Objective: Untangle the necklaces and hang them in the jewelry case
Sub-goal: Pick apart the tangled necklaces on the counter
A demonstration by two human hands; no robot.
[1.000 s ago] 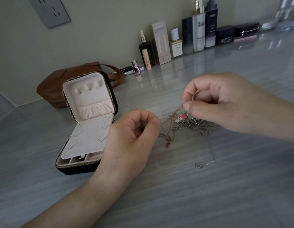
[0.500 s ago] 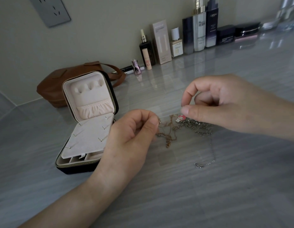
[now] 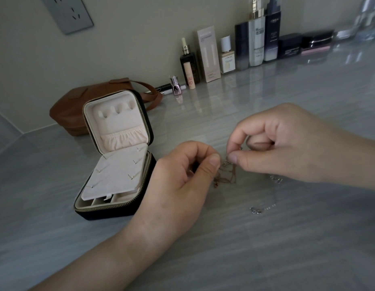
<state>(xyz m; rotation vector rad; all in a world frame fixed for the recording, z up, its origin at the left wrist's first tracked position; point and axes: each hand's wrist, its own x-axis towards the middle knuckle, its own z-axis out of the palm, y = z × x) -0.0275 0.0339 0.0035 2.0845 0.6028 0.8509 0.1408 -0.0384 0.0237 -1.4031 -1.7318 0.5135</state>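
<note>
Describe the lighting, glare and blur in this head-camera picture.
Head view: dim, flat light throughout; the glossy countertop mirrors the bottles in pale streaks; the wide lens tilts the wall socket and smears the far-right containers; the fine chains pinched by the left hand and right hand are barely resolved.
</note>
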